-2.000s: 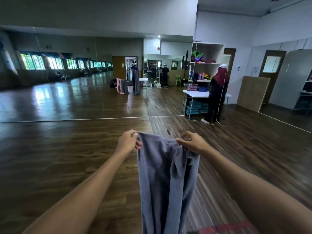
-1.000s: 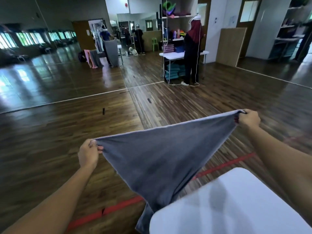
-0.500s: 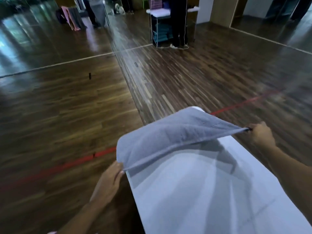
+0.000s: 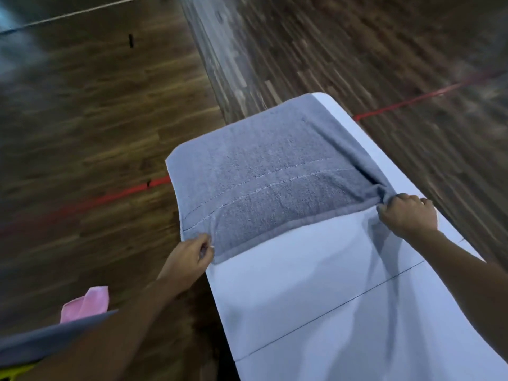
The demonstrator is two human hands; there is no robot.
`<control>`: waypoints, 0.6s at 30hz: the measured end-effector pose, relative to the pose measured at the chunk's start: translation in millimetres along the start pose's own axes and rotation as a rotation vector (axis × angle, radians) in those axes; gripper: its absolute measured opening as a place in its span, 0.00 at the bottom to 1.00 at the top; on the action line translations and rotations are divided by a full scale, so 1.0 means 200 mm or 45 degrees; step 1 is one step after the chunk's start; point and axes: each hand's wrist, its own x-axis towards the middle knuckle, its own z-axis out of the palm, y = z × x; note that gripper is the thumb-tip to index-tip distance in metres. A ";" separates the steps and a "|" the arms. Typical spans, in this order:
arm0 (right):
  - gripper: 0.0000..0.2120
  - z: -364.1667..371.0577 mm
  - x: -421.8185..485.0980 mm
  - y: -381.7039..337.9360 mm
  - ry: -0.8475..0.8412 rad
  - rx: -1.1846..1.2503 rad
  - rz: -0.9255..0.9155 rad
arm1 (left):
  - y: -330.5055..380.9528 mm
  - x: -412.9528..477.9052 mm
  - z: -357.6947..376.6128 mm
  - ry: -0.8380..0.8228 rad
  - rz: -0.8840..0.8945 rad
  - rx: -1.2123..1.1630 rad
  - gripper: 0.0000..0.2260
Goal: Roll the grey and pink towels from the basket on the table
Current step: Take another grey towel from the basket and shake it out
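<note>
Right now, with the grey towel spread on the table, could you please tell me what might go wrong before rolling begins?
1. The grey towel has its right edge folded over and bunched where the right hand grips it, so the roll may come out lopsided.
2. The towel runs along the left edge of the table, where the left hand pinches its corner; a tug could probably drag it off toward the floor.

Dark, glossy wood parquet floor fills the frame. A red line crosses it from mid-left to upper right; a white line cuts the upper left. A white table occupies the lower right.
</note>
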 end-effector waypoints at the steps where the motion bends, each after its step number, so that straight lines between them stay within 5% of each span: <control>1: 0.29 0.00 0.02 -0.01 -0.026 0.023 0.062 | 0.01 0.02 0.01 0.033 0.002 0.007 0.13; 3: 0.36 0.00 0.06 -0.02 -0.057 0.081 0.213 | 0.01 0.07 0.02 0.113 -0.055 -0.001 0.11; 6: 0.27 -0.03 0.14 -0.10 0.044 0.009 0.259 | 0.00 0.16 0.05 0.159 -0.042 0.155 0.17; 9: 0.21 -0.06 0.26 -0.25 0.151 0.054 0.029 | -0.02 0.26 0.13 0.224 0.099 0.334 0.19; 13: 0.17 -0.04 0.38 -0.56 0.075 0.576 -0.421 | 0.00 0.43 0.24 0.264 -0.015 0.349 0.21; 18: 0.37 0.14 0.43 -0.77 -0.093 0.390 -0.314 | 0.02 0.56 0.37 0.183 -0.187 0.366 0.34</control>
